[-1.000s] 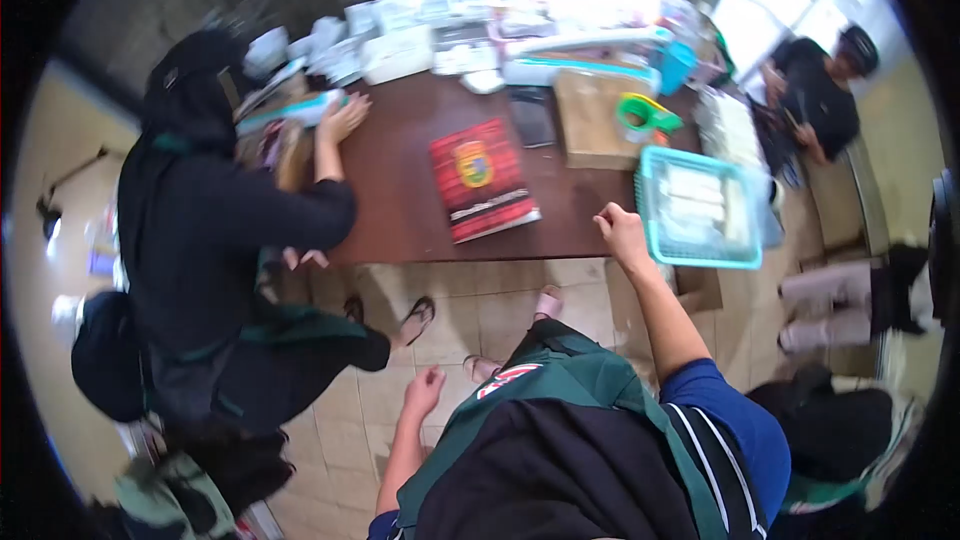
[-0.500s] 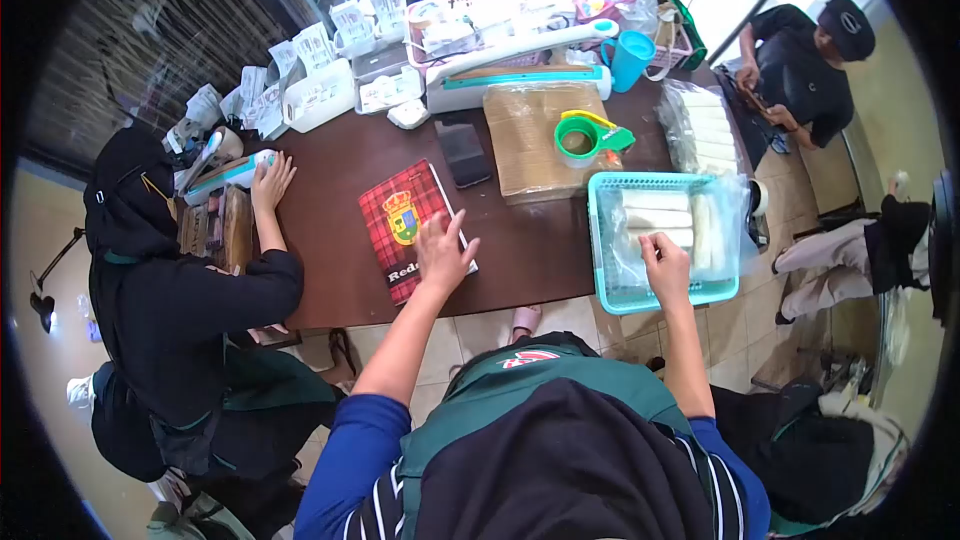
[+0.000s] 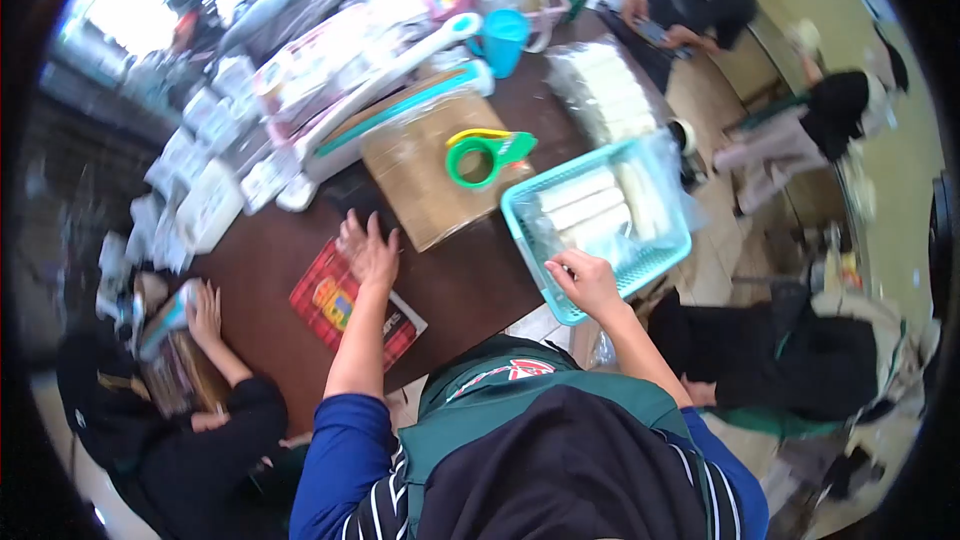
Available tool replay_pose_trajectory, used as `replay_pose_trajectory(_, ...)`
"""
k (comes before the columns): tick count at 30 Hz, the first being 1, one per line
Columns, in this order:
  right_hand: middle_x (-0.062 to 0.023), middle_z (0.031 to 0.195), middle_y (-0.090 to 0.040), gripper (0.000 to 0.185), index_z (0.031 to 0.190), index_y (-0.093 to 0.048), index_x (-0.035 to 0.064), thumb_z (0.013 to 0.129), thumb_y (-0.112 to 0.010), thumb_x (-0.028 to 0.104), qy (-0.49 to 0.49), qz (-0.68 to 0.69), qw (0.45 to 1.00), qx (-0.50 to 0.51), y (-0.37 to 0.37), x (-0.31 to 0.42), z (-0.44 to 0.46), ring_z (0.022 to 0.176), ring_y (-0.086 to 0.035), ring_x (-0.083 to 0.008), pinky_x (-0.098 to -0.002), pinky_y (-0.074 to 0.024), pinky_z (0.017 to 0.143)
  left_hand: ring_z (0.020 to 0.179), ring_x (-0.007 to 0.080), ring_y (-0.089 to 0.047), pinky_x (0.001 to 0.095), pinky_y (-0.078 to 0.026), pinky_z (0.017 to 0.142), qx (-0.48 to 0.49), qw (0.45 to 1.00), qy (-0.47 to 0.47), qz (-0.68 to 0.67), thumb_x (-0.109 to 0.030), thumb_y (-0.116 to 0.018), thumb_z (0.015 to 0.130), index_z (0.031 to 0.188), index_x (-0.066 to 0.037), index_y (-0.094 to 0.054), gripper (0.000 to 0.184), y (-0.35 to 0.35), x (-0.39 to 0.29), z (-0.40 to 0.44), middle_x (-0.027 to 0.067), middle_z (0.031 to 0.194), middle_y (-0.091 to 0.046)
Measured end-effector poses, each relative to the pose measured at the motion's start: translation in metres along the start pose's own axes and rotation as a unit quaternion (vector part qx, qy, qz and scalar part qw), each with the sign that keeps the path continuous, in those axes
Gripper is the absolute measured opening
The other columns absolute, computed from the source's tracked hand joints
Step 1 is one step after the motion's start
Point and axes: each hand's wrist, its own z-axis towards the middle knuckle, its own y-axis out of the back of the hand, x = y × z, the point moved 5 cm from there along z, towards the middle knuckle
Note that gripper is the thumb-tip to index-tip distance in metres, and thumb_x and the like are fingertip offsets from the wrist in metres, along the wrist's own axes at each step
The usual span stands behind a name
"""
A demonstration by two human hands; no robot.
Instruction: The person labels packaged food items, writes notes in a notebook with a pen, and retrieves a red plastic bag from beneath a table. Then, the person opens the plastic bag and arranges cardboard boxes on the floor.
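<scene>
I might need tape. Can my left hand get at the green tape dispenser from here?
Probably yes: the left hand looks open and empty, and nothing seems to stand between it and the tape dispenser, which lies atop the brown box.

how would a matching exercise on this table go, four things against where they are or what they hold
Things
1. red plaid book with a crest
2. green and yellow plastic tape dispenser
3. turquoise plastic basket
4. light blue plastic cup

Places and states
A. lying on the brown cardboard box
B. beside the end of the long white handle
C. partly hidden from view by the left hand
D. holding white rolls

Pairs: 1-C, 2-A, 3-D, 4-B
</scene>
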Motion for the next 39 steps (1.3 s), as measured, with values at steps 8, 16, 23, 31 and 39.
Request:
replay_pose_trajectory(8, -0.0069, 0.066, -0.057, 0.017, 0.072, -0.057, 0.0075, 0.08, -0.058, 0.023, -0.107, -0.058, 0.989, -0.083, 0.014, -0.017, -0.029, 0.058, -0.056, -0.0262, -0.036, -0.0438, 0.05, 0.121, 0.0366, -0.027, 0.0477, -0.022, 0.098, 0.025, 0.983, -0.082, -0.16, -0.024, -0.057, 0.078, 0.125, -0.007, -0.037, 0.053, 0.022, -0.024, -0.011, 0.02, 0.132, -0.028)
replay_pose_trajectory(16, -0.0069, 0.07, -0.059, 0.015, 0.075, -0.059, 0.0075, 0.079, -0.059, 0.022, -0.222, -0.065, 0.962, -0.143, 0.017, -0.008, -0.087, 0.058, -0.057, -0.0254, -0.0349, -0.0449, 0.051, 0.114, 0.0372, -0.034, 0.0448, -0.024, 0.095, -0.019, 0.933, -0.262, -0.246, -0.01, -0.054, 0.071, 0.117, -0.001, -0.042, 0.048, 0.053, -0.07, -0.017, 0.0219, 0.121, -0.038)
replay_pose_trajectory(23, -0.0101, 0.069, -0.059, 0.01, 0.077, -0.061, 0.0061, 0.078, -0.06, 0.016, -0.287, -0.06, 0.945, -0.148, 0.006, 0.002, -0.117, 0.057, -0.058, -0.0244, -0.0318, -0.0449, 0.051, 0.112, 0.0368, -0.034, 0.0451, -0.022, 0.093, -0.07, 0.924, -0.238, -0.291, -0.015, -0.056, 0.071, 0.115, -0.004, -0.043, 0.048, 0.06, -0.079, 0.015, 0.0207, 0.121, -0.038)
replay_pose_trajectory(31, -0.0116, 0.061, -0.055, 0.01, 0.076, -0.058, 0.0008, 0.08, -0.059, 0.01, -0.271, -0.024, 0.96, -0.07, -0.013, -0.001, -0.11, 0.05, -0.052, -0.019, -0.0282, -0.0412, 0.049, 0.108, 0.0303, -0.037, 0.0433, -0.026, 0.091, -0.056, 0.972, -0.041, -0.223, -0.023, -0.063, 0.07, 0.116, -0.007, -0.042, 0.053, 0.041, 0.01, -0.001, 0.0137, 0.113, -0.041)
replay_pose_trajectory(39, -0.0092, 0.059, -0.055, 0.013, 0.077, -0.058, -0.0006, 0.081, -0.058, 0.011, -0.245, -0.071, 0.966, -0.027, -0.004, 0.006, -0.069, 0.049, -0.049, -0.0137, -0.0256, -0.0401, 0.049, 0.127, 0.0342, -0.019, 0.0545, -0.014, 0.1, 0.132, 0.985, 0.039, -0.1, -0.045, -0.073, 0.058, 0.134, -0.01, -0.018, 0.1, 0.012, 0.035, 0.005, 0.0195, 0.135, -0.025)
